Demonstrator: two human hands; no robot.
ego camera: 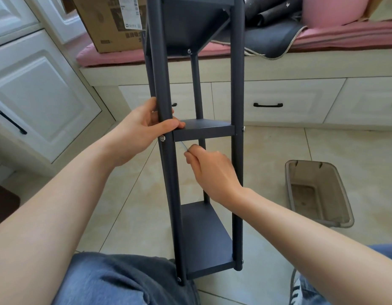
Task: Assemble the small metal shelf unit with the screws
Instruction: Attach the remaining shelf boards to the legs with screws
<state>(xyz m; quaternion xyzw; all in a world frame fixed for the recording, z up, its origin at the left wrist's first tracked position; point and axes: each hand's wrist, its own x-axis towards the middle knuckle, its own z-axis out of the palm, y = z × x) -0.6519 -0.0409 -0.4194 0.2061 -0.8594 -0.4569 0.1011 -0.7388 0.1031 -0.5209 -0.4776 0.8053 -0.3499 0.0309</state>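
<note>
Person sits on the floor, glossy beige tile w/ thin grout lines, legs in blue jeans at the near edge, a striped sneaker showing bottom right. Dark grey metal shelf unit stands between the knees, base on the tiles just in front of the lap. Round matte tube posts, flat sheet-metal shelves: one low near the base, one at mid height, a third up top seen from underneath. Small shiny screw heads at the joints, e.g. one on the front left post just under the mid shelf.

Left hand wraps that front left post at mid-shelf level, fingers curled round the tube, thumb pressed on the shelf's front left corner. Right hand sits inside the frame just below the mid shelf, fingers pinched shut on a thin silvery tool, prob. a hex key, whose tip angles up-left toward the shelf's underside near the left post. Whether the tip touches a screw, can't tell.

To the right, well apart from the unit, a translucent grey-brown plastic bin w/ rounded corners lies on the tiles.

Left side: white panelled cabinet doors w/ a black bar handle. Straight ahead: cream window-seat base w/ drawers, black handles. On top, a pink cushion pad along the seat, a cardboard box w/ a printed label at its left end, dark fabric w/ pale trim draped over the front edge, something pink and rounded behind it.
</note>
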